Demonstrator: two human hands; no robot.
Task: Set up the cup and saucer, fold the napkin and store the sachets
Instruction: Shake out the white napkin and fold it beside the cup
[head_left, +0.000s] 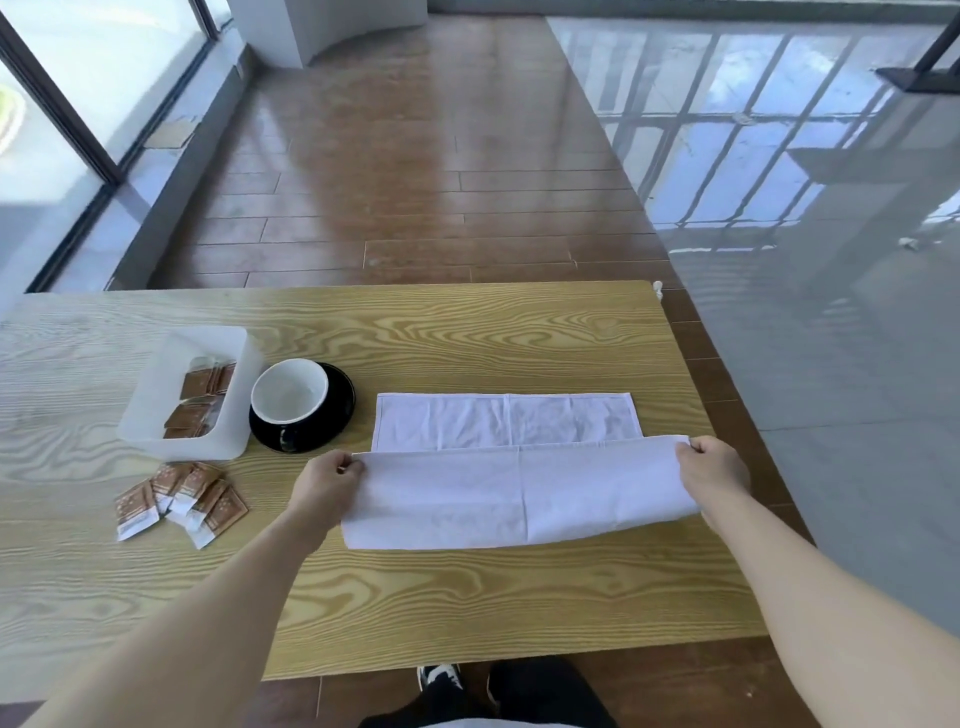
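Both hands pinch the white napkin (519, 488) at its near corners, left hand (330, 480) and right hand (714, 467) lifting that edge over the wooden table (467, 332). The cup (289, 397) sits on its black saucer (337, 410) beside the sachet box (156, 395); loose sachets (179, 496) lie nearby.

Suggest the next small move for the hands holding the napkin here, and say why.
Probably carry the lifted near edge forward and lay it on the far edge. The left hand and right hand each pinch a near corner of the white napkin, and the fold reaches only halfway; the far half lies flat on the table.
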